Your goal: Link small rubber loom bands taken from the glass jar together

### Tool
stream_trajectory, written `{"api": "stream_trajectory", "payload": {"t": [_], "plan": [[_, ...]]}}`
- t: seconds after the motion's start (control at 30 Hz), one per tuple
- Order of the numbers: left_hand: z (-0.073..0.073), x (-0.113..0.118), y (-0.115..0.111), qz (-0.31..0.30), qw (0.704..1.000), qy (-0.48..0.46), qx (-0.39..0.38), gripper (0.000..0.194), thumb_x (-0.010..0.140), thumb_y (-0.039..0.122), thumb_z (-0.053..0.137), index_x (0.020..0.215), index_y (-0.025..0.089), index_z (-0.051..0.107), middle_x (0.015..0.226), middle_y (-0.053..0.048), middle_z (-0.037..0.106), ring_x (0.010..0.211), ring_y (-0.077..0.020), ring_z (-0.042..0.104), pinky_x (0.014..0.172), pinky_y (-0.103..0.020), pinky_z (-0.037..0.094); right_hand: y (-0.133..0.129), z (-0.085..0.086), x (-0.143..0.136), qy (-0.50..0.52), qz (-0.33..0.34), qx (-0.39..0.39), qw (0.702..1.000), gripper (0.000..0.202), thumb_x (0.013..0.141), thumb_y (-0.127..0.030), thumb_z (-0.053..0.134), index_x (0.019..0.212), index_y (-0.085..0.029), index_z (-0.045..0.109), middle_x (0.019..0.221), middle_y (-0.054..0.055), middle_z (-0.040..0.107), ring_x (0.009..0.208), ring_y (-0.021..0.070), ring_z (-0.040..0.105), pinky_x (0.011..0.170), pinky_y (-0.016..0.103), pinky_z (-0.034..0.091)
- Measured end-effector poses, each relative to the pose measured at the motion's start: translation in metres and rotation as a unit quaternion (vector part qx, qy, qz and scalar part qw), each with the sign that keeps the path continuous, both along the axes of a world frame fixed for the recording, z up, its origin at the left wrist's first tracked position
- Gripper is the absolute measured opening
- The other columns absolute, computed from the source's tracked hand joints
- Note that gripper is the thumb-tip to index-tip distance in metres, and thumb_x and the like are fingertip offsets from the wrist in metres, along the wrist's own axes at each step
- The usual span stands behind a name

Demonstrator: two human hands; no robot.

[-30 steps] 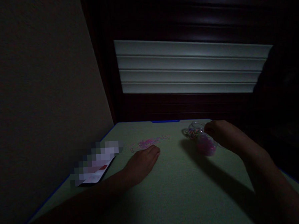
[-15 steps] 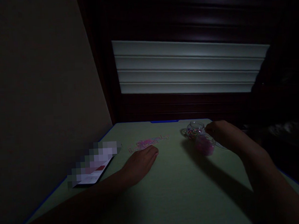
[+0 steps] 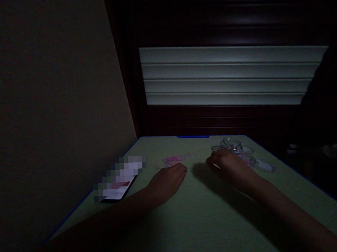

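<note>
Pink loops [image 3: 172, 160], loosely heaped, lie on the far middle of the table [image 3: 190, 222]. The left hand [image 3: 167, 181] lies just nearer; the right hand [image 3: 233, 169], farther right, partly hides clear jars [image 3: 231, 144]. Whether either grasps anything cannot be told.

1. My right hand [image 3: 230, 168] blocks most of the front jar [image 3: 248, 159], can't tell if it's pinching anything
2. screen [image 3: 121, 180] is mostly pixel mush
3. pink pile [image 3: 174, 160]: bits too tiny to make out
4. forearms [image 3: 297, 211] cut off by the bottom edge
</note>
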State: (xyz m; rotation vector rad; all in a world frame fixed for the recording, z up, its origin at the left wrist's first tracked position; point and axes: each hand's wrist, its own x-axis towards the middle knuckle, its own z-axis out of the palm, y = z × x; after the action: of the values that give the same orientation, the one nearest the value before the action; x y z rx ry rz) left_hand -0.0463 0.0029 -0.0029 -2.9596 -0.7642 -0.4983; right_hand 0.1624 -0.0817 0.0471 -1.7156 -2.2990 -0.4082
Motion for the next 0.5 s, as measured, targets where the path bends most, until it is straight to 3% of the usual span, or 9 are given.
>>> {"api": "stream_trajectory", "payload": {"t": [0.07,0.23,0.5], "plan": [[0.0,0.0,-0.001,0.002,1.0,0.005,0.005,0.023,0.091,0.023,0.025,0.096,0.019,0.048,0.089,-0.002,0.054,0.076,-0.0137,0.054,0.067,-0.026,0.042,0.003,-0.011,-0.008,-0.004,0.022,-0.03,0.999,0.023,0.085,-0.02,0.039,0.077,-0.018,0.061,0.076,0.004,0.059,0.069,0.0119,0.052,0.062,0.022,0.032],[0.001,-0.004,-0.001,-0.005,0.999,0.03,0.029,0.024,0.091,0.022,0.025,0.094,0.018,0.048,0.09,-0.003,0.054,0.078,-0.014,0.053,0.068,-0.026,0.042,0.009,-0.034,-0.018,-0.012,0.046,-0.024,0.999,0.027,0.087,-0.026,0.036,0.078,-0.018,0.059,0.074,0.003,0.058,0.069,0.0122,0.051,0.064,0.023,0.032],[0.011,-0.017,0.01,0.037,0.996,0.059,0.046,0.023,0.09,0.022,0.028,0.091,0.017,0.05,0.091,-0.004,0.054,0.079,-0.0145,0.053,0.07,-0.026,0.042,0.009,-0.03,-0.015,0.014,0.052,-0.022,0.998,0.03,0.089,-0.028,0.033,0.076,-0.018,0.059,0.074,0.003,0.058,0.067,0.0112,0.051,0.063,0.023,0.033]]}}
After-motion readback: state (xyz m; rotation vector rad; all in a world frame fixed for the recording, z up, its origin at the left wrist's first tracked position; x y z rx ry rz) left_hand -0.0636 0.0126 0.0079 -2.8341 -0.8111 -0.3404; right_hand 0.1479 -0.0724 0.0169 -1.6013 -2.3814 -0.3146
